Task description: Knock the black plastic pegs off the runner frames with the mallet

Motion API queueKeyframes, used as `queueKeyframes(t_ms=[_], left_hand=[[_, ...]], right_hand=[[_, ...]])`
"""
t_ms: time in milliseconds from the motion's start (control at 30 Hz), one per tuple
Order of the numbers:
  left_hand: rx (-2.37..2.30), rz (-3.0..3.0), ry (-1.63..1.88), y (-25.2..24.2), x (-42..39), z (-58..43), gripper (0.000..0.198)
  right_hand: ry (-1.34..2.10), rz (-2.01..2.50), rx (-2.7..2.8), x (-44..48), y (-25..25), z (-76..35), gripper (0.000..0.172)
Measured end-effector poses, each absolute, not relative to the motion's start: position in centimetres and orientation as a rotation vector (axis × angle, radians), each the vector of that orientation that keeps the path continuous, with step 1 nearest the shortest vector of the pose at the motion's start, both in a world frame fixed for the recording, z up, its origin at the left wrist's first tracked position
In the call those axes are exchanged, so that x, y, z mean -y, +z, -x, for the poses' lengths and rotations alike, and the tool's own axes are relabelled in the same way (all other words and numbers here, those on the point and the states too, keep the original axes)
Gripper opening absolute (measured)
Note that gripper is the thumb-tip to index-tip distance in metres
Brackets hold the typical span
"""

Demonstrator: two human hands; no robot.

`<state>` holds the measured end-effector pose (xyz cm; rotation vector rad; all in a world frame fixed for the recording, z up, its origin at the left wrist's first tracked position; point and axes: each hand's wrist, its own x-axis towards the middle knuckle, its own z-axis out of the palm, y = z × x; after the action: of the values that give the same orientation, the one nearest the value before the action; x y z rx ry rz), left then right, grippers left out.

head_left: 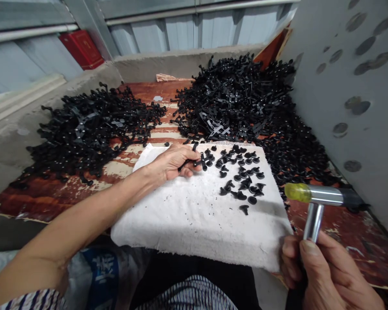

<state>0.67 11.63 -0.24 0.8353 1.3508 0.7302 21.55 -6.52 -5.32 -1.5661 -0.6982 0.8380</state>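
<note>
My left hand is closed on a black plastic bracket with thin arms, held just over the white cloth. Several small black plastic caps with stems lie scattered on the cloth to the right of that hand. In my right hand, at the lower right, is a mallet gripped by its handle. Its metal head points sideways, with a yellow face at the left end and a black one at the right. The mallet is raised clear of the cloth.
A heap of black plastic brackets lies on the left of the worn red board. A larger heap fills the back right, trailing along the grey panel. A red box sits by the corrugated wall.
</note>
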Motion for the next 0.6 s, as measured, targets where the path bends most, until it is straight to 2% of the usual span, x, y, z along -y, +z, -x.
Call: queueKeyframes(t_ms=[600], left_hand=[[-1.286, -0.846, 0.742, -0.86, -11.96, -0.28, 0.021]], right_hand=[[0.812, 1.570, 0.718, 6.52, -5.15, -21.41, 0.036]])
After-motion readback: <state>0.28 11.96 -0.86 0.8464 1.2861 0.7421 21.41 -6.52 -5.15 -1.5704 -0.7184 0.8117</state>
